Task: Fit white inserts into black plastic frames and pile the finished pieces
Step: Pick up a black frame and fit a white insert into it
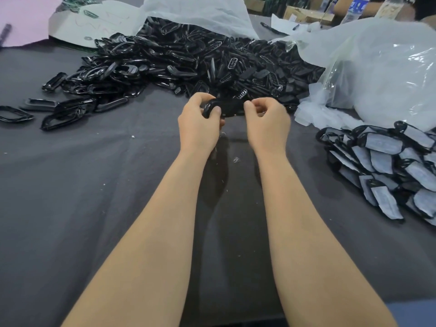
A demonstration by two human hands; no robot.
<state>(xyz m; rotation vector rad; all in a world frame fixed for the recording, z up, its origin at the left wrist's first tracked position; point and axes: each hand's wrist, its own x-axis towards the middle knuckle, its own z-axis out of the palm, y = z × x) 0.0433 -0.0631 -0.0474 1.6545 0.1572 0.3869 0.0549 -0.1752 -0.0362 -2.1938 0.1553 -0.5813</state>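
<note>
No legible text or labels

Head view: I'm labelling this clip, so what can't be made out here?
Black frame: head view; the left hand grips it and covers its opening, so any insert is hidden.
Right hand: its curled fingers hide what it pinches.
Finished pile: cut off by the right edge.
Plastic bag: cloudy film hides its contents.

Held frame (224, 107), in my left hand (199, 123): black plastic, glossy.
Frame heap (188, 60), 12 o'clock: same glossy black plastic.
Inserts (383, 143), 3 o'clock: white, matt, felt-like.
Table cover (70, 197): dark grey cloth, matt, creased.
Bags (382, 67), 1 o'clock: thin clear plastic, crinkled, shiny.
</note>
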